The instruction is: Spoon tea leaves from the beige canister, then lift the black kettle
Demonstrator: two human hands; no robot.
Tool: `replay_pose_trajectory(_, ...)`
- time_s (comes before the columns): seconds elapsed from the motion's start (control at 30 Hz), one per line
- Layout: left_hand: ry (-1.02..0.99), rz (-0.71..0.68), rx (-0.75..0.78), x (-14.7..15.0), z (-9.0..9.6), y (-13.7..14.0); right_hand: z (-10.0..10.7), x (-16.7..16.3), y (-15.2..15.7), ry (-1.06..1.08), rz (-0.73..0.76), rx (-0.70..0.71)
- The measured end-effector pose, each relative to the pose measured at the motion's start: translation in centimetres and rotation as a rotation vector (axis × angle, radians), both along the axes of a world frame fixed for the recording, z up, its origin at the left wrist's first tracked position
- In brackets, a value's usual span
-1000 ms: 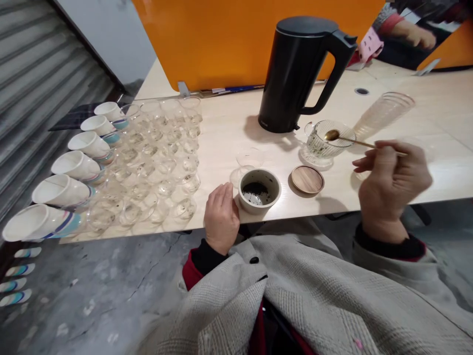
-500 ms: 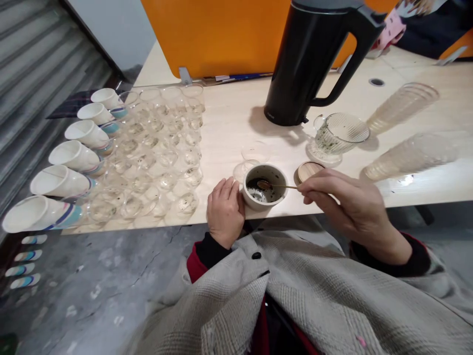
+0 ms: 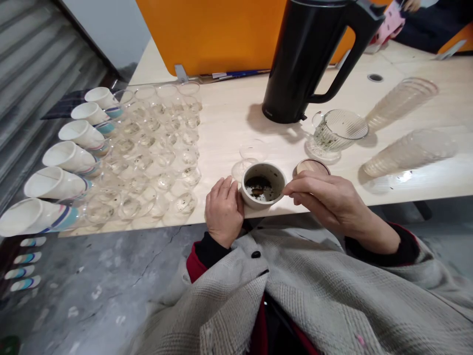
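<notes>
My right hand point(image 3: 327, 199) pinches the thin handle of a small spoon point(image 3: 257, 192), whose tip dips into dark dry leaf bits inside a pale ceramic jar point(image 3: 261, 203). That jar stands upright near the table's front edge. Flat on the tabletop, fingers stretched out, my left hand point(image 3: 224, 209) rests beside the jar's left side. Just behind the jar sits a clear plastic cup point(image 3: 248, 160). A round wooden lid point(image 3: 313, 167) lies to the jar's right, partly covered by my right hand.
Behind stands a black kettle point(image 3: 295, 64), with a ribbed glass cup point(image 3: 338, 130) holding green bits beside it. Stacked clear cups point(image 3: 406, 153) lie at right. Rows of clear cups point(image 3: 162, 158) and several paper cups point(image 3: 62, 158) fill the left. An orange partition point(image 3: 214, 34) borders the back.
My right hand has moved left and the spoon has sunk deeper among the leaf bits in the jar. My left hand stays beside the jar.
</notes>
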State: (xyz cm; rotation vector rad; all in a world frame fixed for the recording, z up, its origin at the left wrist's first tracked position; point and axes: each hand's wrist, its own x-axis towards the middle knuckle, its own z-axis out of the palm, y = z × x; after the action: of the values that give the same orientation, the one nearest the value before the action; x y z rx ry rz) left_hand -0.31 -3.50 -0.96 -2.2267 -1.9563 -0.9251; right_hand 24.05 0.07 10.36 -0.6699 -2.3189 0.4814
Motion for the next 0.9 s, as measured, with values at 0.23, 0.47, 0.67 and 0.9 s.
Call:
replay_pose_trajectory(0.23, 0.006, 0.005, -0.003, 0.0, 0.0, 0.0, -0.9, -0.5, 0.6, 0.297, -0.201, -0.479)
replay_pose_trajectory(0.47, -0.01, 0.003, -0.014, 0.0, 0.0, 0.0, -2.8, 0.3, 2.2, 0.79, -0.405, -0.735)
replay_pose_trajectory(0.67, 0.012, 0.011, 0.007, 0.1, -0.1, 0.0, -3.1, 0.9, 2.7, 0.779, -0.415, -0.673)
replay_pose_trajectory(0.9, 0.01, 0.014, -0.002, 0.1, 0.0, 0.0, -1.9, -0.4, 1.0, 0.473, -0.35, -0.443)
